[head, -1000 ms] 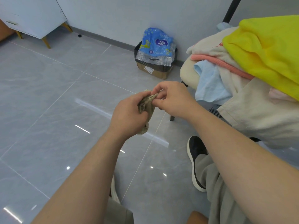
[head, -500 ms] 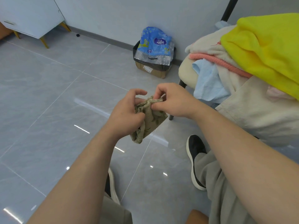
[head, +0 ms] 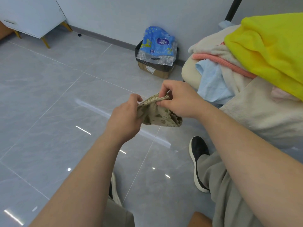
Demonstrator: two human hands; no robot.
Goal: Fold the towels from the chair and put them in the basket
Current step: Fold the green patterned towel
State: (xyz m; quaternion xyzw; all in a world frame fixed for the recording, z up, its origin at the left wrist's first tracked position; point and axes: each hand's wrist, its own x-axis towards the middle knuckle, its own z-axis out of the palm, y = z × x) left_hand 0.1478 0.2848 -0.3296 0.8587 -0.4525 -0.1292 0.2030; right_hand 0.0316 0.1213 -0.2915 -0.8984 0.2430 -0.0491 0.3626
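Observation:
A small beige towel with a leaf print (head: 156, 114) hangs between my hands above the floor. My left hand (head: 125, 118) grips its left edge, and my right hand (head: 177, 99) pinches its top edge between thumb and fingers. To the right, the chair (head: 190, 74) carries a heap of towels: a yellow one (head: 268, 48) on top, a pink-edged cream one (head: 218, 51), a light blue one (head: 213, 82) and a large cream one (head: 265, 112) hanging down. No basket is in view.
A cardboard box with a black liner and a blue plastic package (head: 157, 46) stands against the wall. A white cabinet on wooden legs (head: 32, 17) is at the far left. Grey floor tiles (head: 49, 104) lie below, with my black shoe (head: 197, 159) at the right.
The towel was bunched tight between my hands; now my hands have drawn apart and the towel is spread wider between them.

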